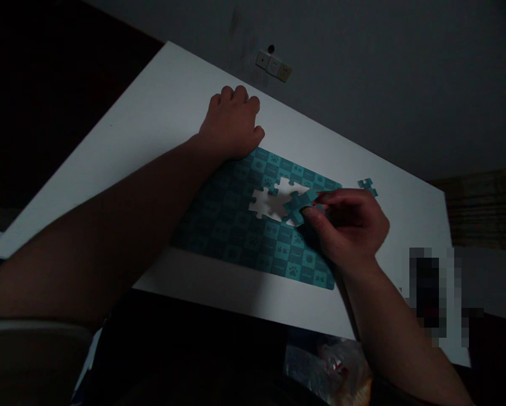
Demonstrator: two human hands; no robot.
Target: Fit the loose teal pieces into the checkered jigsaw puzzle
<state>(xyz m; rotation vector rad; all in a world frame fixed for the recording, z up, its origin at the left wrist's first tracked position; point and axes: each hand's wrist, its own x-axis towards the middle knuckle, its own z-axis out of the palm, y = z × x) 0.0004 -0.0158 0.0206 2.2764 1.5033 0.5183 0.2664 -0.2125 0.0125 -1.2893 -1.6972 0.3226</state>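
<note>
A teal jigsaw puzzle with a checkered paw-print pattern lies on the white table, with a gap in its upper middle where the tabletop shows through. Over the right side of this gap, my right hand pinches a teal puzzle piece between thumb and fingers. The piece looks tilted; whether it touches the puzzle I cannot tell. My left hand rests palm down at the puzzle's far left edge, its fingers apart and slightly bent. Its forearm hides the puzzle's left part. Beyond my right hand lies a loose puzzle piece.
The white table stands along a grey wall with a row of sockets. A clear plastic bag is below the table's near edge. A pixelated patch covers something at the right. The room is dim.
</note>
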